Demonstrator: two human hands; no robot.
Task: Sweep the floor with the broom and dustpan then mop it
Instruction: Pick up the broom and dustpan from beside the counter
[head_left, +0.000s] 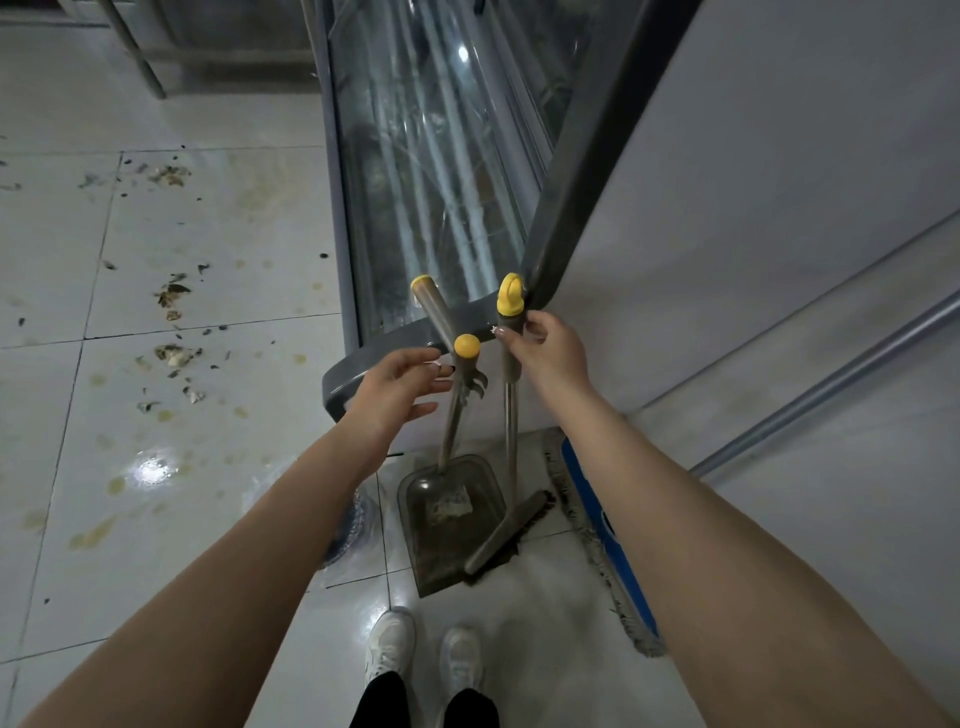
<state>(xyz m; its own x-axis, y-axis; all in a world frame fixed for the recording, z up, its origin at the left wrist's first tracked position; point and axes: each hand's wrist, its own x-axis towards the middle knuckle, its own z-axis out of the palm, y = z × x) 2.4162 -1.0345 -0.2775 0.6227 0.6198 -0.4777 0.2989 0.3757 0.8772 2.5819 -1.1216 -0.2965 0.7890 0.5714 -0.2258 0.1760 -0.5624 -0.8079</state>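
Right hand (545, 348): fingers curled round the broom (510, 415) handle, just under its yellow cap. Left hand (400, 387): fingers apart, loosely extended, tips at the dustpan (447, 519) handle below its yellow knob; contact unclear. Both tools stand at the glass case (441, 182) near corner. Blue mop (597, 519) hems the right side. Tiled floor (218, 467) opens leftward, with debris (171, 322) scattered there

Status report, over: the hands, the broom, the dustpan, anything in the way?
Right hand grips broom handle. Left hand open, beside dustpan handle. Mop handle leans close by. Dirt on floor, left.
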